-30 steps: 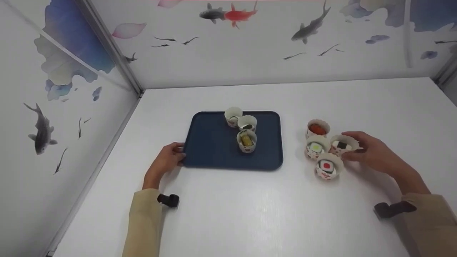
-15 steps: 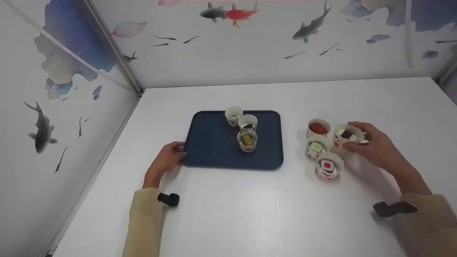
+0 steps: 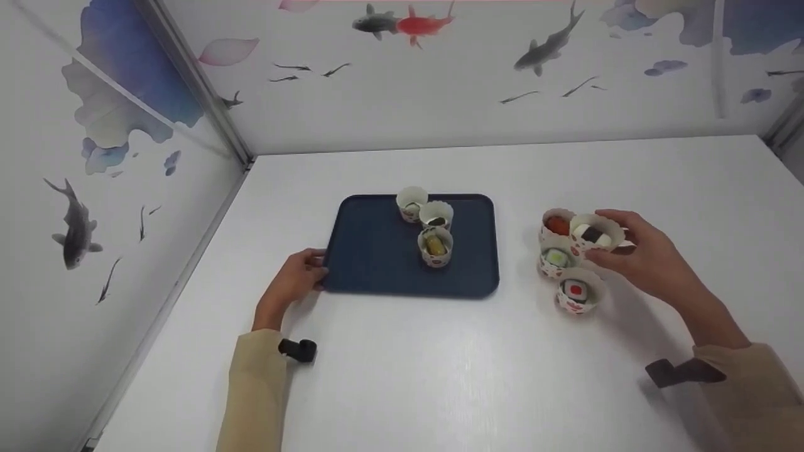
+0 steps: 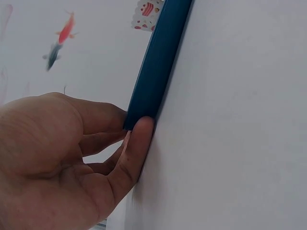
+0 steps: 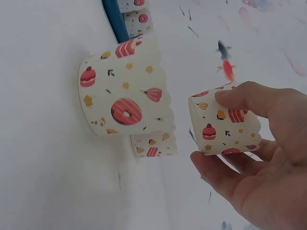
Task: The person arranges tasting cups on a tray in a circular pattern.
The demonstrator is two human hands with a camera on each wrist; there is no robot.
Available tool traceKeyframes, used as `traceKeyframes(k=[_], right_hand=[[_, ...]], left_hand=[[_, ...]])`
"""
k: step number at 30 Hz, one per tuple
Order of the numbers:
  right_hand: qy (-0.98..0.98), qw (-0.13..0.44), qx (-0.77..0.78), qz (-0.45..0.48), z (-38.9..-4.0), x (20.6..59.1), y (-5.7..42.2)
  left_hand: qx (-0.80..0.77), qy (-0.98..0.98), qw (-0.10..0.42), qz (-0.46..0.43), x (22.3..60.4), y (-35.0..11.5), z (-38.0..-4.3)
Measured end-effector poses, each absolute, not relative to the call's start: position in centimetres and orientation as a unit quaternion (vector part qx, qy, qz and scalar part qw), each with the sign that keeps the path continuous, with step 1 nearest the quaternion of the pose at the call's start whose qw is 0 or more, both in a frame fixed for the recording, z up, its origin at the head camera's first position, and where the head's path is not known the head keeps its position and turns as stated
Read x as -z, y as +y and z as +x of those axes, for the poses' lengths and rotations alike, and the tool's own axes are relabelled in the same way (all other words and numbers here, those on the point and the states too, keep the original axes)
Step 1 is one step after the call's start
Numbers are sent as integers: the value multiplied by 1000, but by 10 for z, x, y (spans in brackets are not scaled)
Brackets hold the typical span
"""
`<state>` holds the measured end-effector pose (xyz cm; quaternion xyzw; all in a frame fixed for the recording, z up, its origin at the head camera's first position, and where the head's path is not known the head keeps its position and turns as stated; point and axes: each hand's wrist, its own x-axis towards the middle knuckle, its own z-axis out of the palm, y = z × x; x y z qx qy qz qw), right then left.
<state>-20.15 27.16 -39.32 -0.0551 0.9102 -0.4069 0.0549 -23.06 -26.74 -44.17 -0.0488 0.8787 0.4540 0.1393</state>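
In the head view my right hand grips a paper baking cup by its side, with white toy sushi and a dark band inside. The right wrist view shows this cup between thumb and fingers, off the table. Close by stand three more cups: one with an orange-red piece, one with a green-centred roll, and one with a red-centred roll. My left hand holds the left edge of a dark blue tray, thumb and fingers at its corner in the left wrist view.
On the tray stand three filled cups: a back cup, a middle cup and a front cup with a yellowish piece. White table surrounds the tray; walls printed with fish rise behind and at the left.
My right hand has lifted the cup with the dark-banded piece from beside the others and carried it slightly left, above its neighbours. The left hand and tray have stayed in place.
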Motion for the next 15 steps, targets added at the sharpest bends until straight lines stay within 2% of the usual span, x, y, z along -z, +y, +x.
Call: traceKeyframes(k=[15], right_hand=[[897,84,426,-84,-187,385,231]], left_hand=[[-455,880,134,-38,444,-268,-233]])
